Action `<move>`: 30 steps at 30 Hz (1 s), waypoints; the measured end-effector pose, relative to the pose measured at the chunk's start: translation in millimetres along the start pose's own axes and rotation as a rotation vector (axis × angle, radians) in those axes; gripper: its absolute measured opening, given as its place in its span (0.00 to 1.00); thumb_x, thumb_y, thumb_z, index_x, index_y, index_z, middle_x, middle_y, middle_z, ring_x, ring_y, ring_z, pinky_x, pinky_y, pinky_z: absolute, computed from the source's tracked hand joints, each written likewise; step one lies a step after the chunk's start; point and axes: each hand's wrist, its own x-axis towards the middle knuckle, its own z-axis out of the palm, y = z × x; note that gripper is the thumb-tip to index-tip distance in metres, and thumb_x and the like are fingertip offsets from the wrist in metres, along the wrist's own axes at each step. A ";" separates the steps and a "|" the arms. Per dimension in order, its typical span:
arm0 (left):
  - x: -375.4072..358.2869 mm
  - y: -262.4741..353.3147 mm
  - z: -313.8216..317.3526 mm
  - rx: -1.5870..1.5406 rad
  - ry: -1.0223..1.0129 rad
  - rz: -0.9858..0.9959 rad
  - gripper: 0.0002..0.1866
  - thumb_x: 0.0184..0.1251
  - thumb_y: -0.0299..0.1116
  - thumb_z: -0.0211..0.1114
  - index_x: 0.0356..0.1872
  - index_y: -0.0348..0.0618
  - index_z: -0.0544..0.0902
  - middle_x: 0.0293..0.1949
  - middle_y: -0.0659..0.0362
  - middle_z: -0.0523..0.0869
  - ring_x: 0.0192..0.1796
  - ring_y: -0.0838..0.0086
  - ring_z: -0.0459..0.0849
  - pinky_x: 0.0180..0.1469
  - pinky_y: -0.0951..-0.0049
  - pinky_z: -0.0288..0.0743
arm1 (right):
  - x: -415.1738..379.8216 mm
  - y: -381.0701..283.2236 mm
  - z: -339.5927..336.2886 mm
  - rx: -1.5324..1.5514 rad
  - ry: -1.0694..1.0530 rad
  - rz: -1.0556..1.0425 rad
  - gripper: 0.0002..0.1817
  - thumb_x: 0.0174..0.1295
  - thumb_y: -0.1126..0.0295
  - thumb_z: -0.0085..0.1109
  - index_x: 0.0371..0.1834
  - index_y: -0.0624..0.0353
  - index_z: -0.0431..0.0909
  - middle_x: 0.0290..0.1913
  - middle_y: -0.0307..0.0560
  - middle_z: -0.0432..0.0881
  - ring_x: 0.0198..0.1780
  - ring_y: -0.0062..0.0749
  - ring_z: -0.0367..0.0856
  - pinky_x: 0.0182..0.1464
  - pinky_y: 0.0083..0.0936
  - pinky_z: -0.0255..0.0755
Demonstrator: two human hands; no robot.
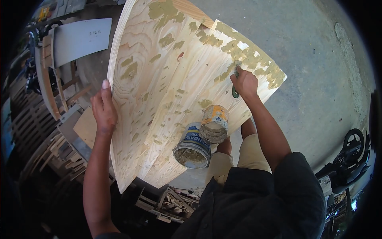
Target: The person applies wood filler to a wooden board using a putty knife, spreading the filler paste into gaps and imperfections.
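Note:
My right hand (245,83) is closed around a putty knife (235,94) with a green handle. Its blade rests against filler (246,54), greenish-tan patches spread along the right edge of a pale wooden panel (159,91). At the panel's left edge, my left hand (104,107) grips the rim, thumb uppermost and the other fingers partly hidden. Two containers stand on the lower part of the panel: an orange-and-white can (215,115) smeared with filler, and a blue-labelled bucket (192,137) with residue inside.
Concrete floor (302,79) stretches away on the right, where a black motorcycle (350,159) is partly in view. A white board (82,41) lies at the upper left. Scrap wood (175,203) is piled below the panel, and more wood pieces (65,153) lie at the left.

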 end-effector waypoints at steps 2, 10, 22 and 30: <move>-0.4 -0.5 0.4 -0.002 0.003 0.003 0.34 0.82 0.53 0.46 0.27 0.26 0.76 0.25 0.41 0.76 0.35 0.56 0.67 0.46 0.58 0.65 | -7.0 -10.5 25.4 0.023 -0.090 0.051 0.26 0.57 0.57 0.60 0.55 0.62 0.84 0.33 0.60 0.87 0.36 0.54 0.88 0.43 0.46 0.81; 0.9 -8.4 0.1 0.007 -0.010 -0.023 0.34 0.82 0.54 0.45 0.34 0.27 0.81 0.34 0.40 0.81 0.41 0.54 0.71 0.52 0.58 0.65 | -37.9 -43.0 34.1 0.133 -0.260 -0.007 0.18 0.53 0.59 0.59 0.35 0.66 0.85 0.30 0.64 0.85 0.35 0.58 0.87 0.41 0.46 0.81; 0.3 -3.7 -0.3 -0.009 -0.013 -0.017 0.34 0.82 0.54 0.44 0.33 0.27 0.81 0.30 0.39 0.80 0.40 0.54 0.70 0.51 0.58 0.66 | -61.1 -2.7 26.3 -0.017 -0.313 -0.159 0.20 0.56 0.64 0.57 0.49 0.63 0.84 0.33 0.57 0.87 0.35 0.50 0.87 0.40 0.42 0.81; -0.6 -7.5 2.5 -0.013 0.019 -0.048 0.35 0.82 0.56 0.46 0.34 0.26 0.81 0.33 0.38 0.81 0.43 0.52 0.72 0.54 0.58 0.66 | -71.0 30.4 25.0 -0.195 -0.268 -0.174 0.26 0.60 0.65 0.55 0.63 0.59 0.80 0.30 0.54 0.87 0.32 0.48 0.87 0.41 0.39 0.80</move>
